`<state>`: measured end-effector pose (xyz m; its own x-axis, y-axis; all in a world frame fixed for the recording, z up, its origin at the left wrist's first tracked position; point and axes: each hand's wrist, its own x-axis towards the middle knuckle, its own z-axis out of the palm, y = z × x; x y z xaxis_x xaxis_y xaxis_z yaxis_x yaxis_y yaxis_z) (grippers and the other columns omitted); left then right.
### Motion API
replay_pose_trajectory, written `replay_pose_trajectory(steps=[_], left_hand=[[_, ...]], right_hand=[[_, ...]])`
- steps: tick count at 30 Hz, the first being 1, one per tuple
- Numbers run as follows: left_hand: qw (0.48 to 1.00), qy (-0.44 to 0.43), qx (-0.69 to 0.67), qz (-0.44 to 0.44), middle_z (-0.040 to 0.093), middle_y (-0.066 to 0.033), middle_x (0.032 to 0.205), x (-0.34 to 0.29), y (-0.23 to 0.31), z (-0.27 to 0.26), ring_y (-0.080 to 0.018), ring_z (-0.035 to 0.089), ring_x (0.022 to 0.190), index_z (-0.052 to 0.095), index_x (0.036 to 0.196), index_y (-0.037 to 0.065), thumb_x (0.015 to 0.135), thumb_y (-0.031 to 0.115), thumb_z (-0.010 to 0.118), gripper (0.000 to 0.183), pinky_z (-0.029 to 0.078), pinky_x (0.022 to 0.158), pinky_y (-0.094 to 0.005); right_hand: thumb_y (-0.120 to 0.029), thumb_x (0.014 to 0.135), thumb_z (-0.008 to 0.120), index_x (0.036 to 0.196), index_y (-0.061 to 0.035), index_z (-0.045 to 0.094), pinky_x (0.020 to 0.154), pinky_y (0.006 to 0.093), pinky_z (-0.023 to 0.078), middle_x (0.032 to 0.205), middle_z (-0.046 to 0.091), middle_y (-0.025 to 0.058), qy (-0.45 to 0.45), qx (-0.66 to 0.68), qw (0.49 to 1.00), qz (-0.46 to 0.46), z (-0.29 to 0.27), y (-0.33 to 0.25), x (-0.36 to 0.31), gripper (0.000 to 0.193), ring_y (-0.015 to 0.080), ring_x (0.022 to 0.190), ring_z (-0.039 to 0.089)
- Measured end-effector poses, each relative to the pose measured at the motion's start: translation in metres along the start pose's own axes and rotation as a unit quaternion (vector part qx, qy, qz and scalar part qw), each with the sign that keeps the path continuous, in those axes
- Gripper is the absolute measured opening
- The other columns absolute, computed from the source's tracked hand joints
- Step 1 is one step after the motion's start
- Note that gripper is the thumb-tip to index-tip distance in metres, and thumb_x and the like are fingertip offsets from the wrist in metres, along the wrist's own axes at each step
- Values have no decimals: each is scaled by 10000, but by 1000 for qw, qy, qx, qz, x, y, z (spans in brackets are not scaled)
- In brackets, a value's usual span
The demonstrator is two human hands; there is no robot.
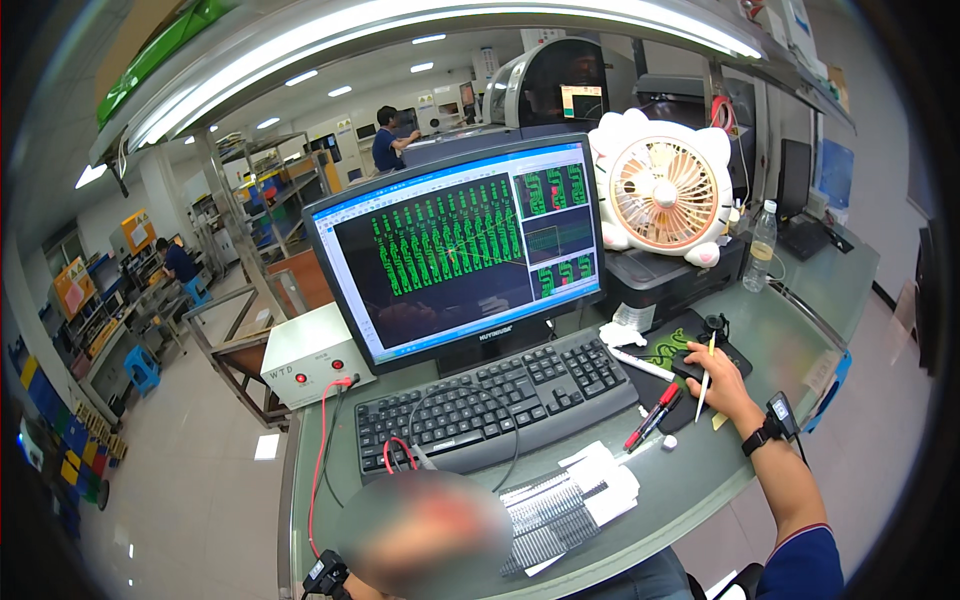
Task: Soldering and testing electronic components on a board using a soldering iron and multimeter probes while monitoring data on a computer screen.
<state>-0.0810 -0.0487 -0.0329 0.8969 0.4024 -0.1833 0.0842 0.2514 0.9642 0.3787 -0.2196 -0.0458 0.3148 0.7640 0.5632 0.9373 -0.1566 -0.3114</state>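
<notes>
Right hand (722,385) pinches a white pen (702,393) right of the keyboard (570,380); left hand (425,532), in front of it, is too blurred to judge its grip. Slackening fingers could drop the pen.

Overhead tube light (400,24) glares brightly; left hand (422,535) blurred; edges dark, bowed

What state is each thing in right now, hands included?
Monitor: on, showing green patterns
Lamp: lit
Fan: upright, spinning or not unclear
Bottle: upright, capped, part full
Box: red cable plugged in
Markers: lying down
Pen: held
Right hand: gripping pen
Left hand: blurred, unclear
</notes>
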Motion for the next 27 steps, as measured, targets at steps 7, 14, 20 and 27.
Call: replay_pose_trajectory(steps=[7, 14, 20, 27], left_hand=[[1000, 5, 17, -5, 542, -58, 1052, 1, 3, 0, -154, 513, 1036, 456, 1031, 77, 869, 48, 578, 205, 438, 901, -316], [1000, -3, 3, -2, 545, -59, 1050, 3, -1, -2, -151, 517, 1032, 458, 1030, 74, 870, 50, 580, 203, 450, 886, -309], [1000, -7, 0, 12, 536, -65, 1051, -1, -2, 2, -157, 520, 1032, 453, 1032, 65, 868, 51, 580, 208, 476, 879, -324], [1000, -1, -8, 3, 543, -77, 1019, -4, -5, 1, -170, 546, 979, 449, 1018, 57, 852, 16, 597, 226, 522, 848, -343]], right_hand=[[-100, 702, 708, 1034, -112, 575, 888, 367, 452, 1252, 549, 59, -3, 1, 1000, 8, 0, -1, 2, 359, 281, 1087, 526], [-102, 697, 710, 1035, -105, 572, 907, 385, 436, 1259, 545, 64, -4, 10, 1000, 14, -1, 2, 3, 365, 292, 1090, 521], [-119, 706, 698, 1033, -70, 567, 983, 415, 349, 1184, 606, 86, 143, 31, 989, -11, -24, -4, 2, 356, 320, 1085, 525], [-178, 908, 581, 945, -39, 633, 662, 303, 499, 846, 666, 119, -32, 372, 927, -44, -25, -170, 27, 153, 218, 739, 642]])
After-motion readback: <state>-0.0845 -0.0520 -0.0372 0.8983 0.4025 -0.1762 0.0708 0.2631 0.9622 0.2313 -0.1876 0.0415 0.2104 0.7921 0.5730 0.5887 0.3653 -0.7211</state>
